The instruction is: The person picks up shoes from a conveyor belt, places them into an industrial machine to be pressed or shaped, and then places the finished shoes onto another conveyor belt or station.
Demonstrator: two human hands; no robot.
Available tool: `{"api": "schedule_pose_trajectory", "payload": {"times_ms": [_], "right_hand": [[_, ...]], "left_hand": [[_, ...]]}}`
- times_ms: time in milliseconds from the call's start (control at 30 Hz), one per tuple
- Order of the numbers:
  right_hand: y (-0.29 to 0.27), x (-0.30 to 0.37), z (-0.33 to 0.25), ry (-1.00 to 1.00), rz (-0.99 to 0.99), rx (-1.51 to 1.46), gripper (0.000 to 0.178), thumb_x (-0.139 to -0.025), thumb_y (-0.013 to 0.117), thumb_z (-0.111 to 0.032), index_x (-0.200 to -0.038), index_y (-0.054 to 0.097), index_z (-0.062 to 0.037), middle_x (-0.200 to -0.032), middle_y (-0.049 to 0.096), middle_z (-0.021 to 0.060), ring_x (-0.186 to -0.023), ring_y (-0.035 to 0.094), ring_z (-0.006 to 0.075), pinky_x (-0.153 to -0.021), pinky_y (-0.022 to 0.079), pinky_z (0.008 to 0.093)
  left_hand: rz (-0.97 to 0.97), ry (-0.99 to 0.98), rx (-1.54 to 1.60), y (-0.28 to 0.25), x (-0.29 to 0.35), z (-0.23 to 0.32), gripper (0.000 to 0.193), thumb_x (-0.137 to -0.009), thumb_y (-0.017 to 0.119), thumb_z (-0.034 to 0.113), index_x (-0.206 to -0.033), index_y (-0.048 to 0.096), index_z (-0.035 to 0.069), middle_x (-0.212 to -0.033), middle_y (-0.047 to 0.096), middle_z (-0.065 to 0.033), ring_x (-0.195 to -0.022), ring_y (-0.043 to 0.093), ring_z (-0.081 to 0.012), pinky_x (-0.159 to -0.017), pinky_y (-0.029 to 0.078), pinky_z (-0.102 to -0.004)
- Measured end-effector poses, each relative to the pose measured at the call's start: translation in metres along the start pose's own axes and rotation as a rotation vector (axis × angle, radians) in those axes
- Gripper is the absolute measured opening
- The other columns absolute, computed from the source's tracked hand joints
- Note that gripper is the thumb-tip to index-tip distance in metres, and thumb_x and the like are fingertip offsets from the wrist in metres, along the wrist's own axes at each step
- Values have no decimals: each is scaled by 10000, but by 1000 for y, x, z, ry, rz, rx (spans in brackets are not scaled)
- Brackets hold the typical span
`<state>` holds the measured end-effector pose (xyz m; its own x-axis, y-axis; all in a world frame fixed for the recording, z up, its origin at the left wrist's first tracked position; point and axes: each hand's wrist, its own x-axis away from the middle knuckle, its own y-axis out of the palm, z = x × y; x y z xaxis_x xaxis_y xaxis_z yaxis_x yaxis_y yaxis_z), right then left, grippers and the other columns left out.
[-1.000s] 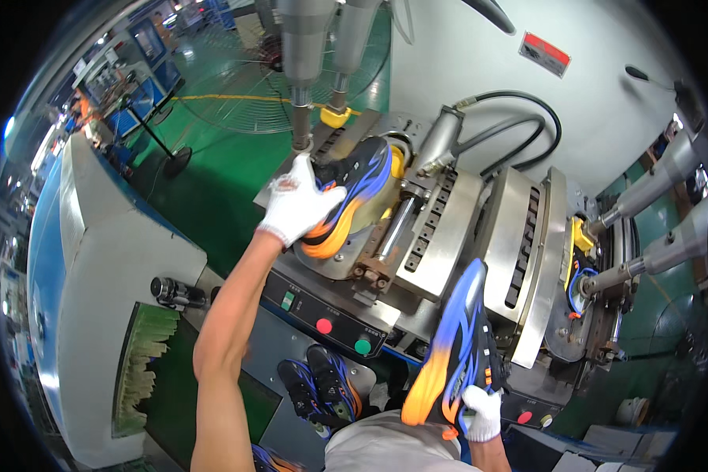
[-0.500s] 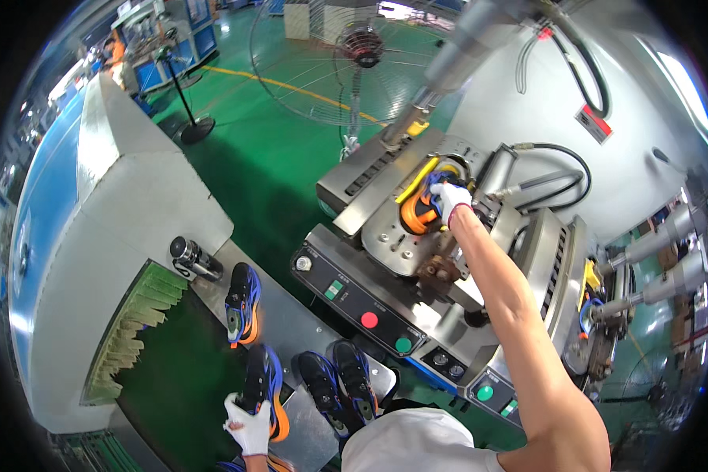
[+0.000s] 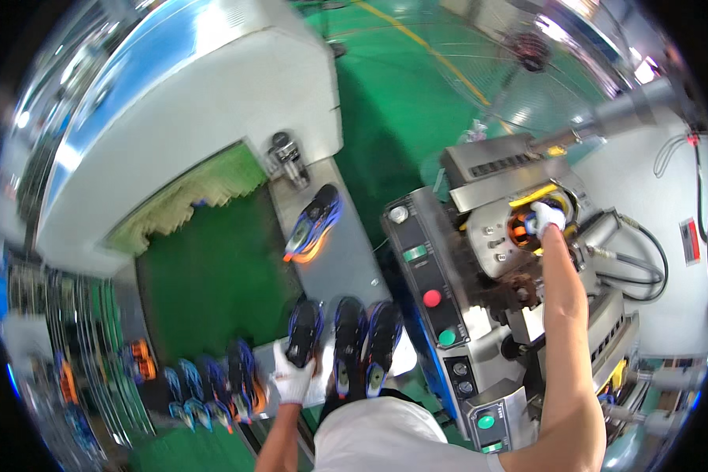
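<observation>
My left hand (image 3: 293, 381), in a white glove, is closed round the near end of a black sneaker (image 3: 305, 329) with blue and orange trim on the metal table's near part. Just right of it, a pair of similar sneakers (image 3: 349, 334) lies side by side. Over at the machine, my gloved right hand (image 3: 547, 218) grips an orange-and-blue sneaker (image 3: 519, 229) seated on the press plate (image 3: 486, 250). The glove covers much of that shoe, and blur hides the fingertips. Yellow bars (image 3: 532, 196) flank the shoe.
Another sneaker (image 3: 319, 218) and a dark bottle (image 3: 289, 157) stand farther up the table (image 3: 342, 263). Several shoes (image 3: 242, 375) line the lower left, near a green conveyor (image 3: 212, 275) under a bristle-curtained housing. A button panel (image 3: 429, 283) fronts the press; a fan (image 3: 527, 53) stands behind.
My view has swung left, so the press now appears farther right and more shoes show at lower left. Both hands stay at their sneakers.
</observation>
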<state>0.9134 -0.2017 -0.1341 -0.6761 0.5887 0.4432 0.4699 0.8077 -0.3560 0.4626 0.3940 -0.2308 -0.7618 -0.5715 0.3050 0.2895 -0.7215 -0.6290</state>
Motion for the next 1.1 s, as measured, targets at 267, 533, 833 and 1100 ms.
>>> {"api": "schedule_pose_trajectory", "payload": {"times_ms": [267,533,833,1100], "right_hand": [[49,314,24,-740,-55,54,815,-903,780,-245,-1539,359,43,-1500,503,210,-1345,535,293,-1147,407,444],[64,358,286,-1052,38,1698,942,-864,709,-354,-1565,262,88,-1638,205,331,-1535,171,483,-1264,109,540],[184,545,309,-520,-337,546,934,-807,819,-290,-1535,339,44,-1462,515,268,-1369,519,336,-1116,422,362],[233,544,331,-110,-162,352,729,-729,861,-307,-1294,575,54,-1137,716,183,-1003,706,311,-902,560,397]], "left_hand": [[-10,-12,95,-28,9,-29,610,-748,856,257,-1231,598,-14,-1113,732,-175,-1010,718,-297,-938,546,-411],[-161,88,-24,-24,-4,-23,519,-788,796,236,-1220,600,27,-1050,719,-191,-968,708,-355,-903,539,-448],[-381,-95,182,-76,-71,-94,766,-739,844,345,-1339,536,-18,-1151,735,-179,-1049,710,-302,-934,549,-412],[-354,16,-86,-137,-114,-93,848,-771,840,500,-1309,566,-95,-1271,671,-246,-1173,648,-366,-1033,488,-433]]}}
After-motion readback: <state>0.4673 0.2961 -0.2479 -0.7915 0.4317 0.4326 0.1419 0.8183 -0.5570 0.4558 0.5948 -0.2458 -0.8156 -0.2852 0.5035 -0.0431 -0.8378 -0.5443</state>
